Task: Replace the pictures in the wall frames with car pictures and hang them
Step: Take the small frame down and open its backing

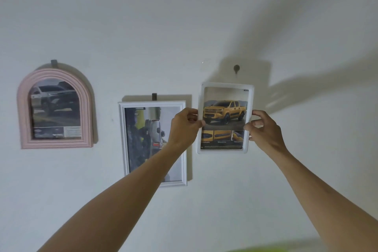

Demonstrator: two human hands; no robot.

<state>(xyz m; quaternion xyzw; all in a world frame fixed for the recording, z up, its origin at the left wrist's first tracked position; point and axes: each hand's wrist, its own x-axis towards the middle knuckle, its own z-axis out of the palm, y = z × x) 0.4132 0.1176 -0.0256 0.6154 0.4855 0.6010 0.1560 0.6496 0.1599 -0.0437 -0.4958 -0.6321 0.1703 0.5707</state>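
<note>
1. The left hand (184, 124) pinches the left edge of a small white frame (225, 85), thumb on the front, fingers curled behind the rim.
2. The right hand (263, 129) grips the same frame's right edge, thumb and fingertips curled round the rim, the other fingers bent loosely above.
3. The small white frame holds a picture of a yellow pickup truck (224, 111) and is held upright against the wall (184, 16), just below a dark wall hook (236, 68); whether it touches the hook cannot be told.
4. Left of that hook and lower, a larger white frame (122, 139) hangs from its own grey clip (154, 96); the left forearm crosses its lower right part. Its picture is dark and sits sideways.
5. Farther left of the hook, a pink arched frame (55, 145) hangs from another clip (54, 63) and shows a dark car picture.
</note>
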